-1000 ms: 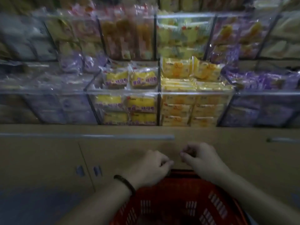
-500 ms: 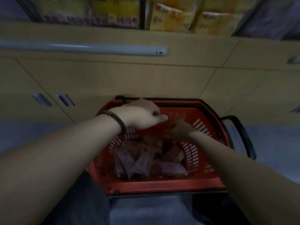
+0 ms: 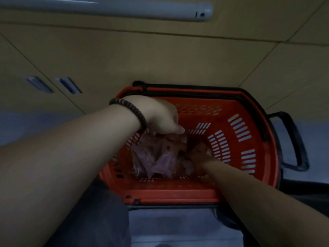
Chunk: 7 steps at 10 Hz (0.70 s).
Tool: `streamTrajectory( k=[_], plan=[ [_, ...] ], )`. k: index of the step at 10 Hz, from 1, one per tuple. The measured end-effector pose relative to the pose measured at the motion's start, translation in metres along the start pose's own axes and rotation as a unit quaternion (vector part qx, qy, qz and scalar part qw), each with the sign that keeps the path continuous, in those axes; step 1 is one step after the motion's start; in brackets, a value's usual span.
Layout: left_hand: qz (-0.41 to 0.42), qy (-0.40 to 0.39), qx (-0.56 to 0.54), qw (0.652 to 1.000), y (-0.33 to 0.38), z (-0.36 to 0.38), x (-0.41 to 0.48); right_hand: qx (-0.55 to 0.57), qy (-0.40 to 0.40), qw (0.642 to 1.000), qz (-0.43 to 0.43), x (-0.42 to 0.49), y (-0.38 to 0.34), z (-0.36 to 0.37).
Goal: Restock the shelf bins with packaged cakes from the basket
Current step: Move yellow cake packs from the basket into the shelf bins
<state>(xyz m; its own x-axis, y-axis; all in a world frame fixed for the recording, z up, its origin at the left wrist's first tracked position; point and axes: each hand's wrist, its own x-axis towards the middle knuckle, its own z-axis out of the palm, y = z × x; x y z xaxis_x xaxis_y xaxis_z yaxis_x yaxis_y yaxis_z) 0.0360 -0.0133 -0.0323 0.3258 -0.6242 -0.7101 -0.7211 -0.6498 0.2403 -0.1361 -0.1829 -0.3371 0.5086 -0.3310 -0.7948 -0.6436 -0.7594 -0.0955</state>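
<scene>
The packaged cakes [image 3: 160, 157] lie heaped on the floor of the red basket [image 3: 178, 193], directly beneath the left hand [image 3: 160, 118], whose fingers curl down onto them, and just left of the deeper right hand [image 3: 199, 157]. In this dim view I cannot tell whether either hand's fingers actually grip a packet.

The basket [image 3: 249, 157] was red plastic with slotted walls and a black rim, standing upright with its open top toward the camera, one black handle lying along its far edge and another hanging out on the right. The packaged cakes [image 3: 160, 157], in crinkled pinkish-purple translucent wrappers, lay in a loose, overlapping heap on its bottom.
</scene>
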Motion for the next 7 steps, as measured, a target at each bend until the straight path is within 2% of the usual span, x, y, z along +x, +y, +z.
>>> streamTrajectory(
  k=[1,3,4,5,6,7],
  plan=[
    [0.000,-0.005,0.003,1.000,0.003,-0.001,0.001,0.002,0.042,0.999,-0.007,0.024,0.006,0.011],
    [-0.013,-0.020,0.005,1.000,-0.001,-0.005,-0.006,0.020,-0.046,0.994,-0.099,-0.059,-0.017,-0.053],
    [-0.021,-0.005,-0.004,1.000,-0.006,-0.006,-0.009,-0.048,-0.088,0.982,-0.162,-0.067,-0.018,-0.087],
    [-0.021,0.009,-0.025,0.999,-0.014,-0.004,-0.013,0.064,-0.129,0.963,-0.229,-0.113,-0.043,-0.131],
    [-0.009,0.003,0.006,1.000,-0.024,0.000,-0.017,0.218,-0.125,0.918,-0.307,-0.150,-0.067,-0.165],
    [0.002,0.033,0.036,0.999,-0.028,0.005,-0.022,0.256,-0.090,0.882,-0.384,-0.169,-0.084,-0.179]
  ],
)
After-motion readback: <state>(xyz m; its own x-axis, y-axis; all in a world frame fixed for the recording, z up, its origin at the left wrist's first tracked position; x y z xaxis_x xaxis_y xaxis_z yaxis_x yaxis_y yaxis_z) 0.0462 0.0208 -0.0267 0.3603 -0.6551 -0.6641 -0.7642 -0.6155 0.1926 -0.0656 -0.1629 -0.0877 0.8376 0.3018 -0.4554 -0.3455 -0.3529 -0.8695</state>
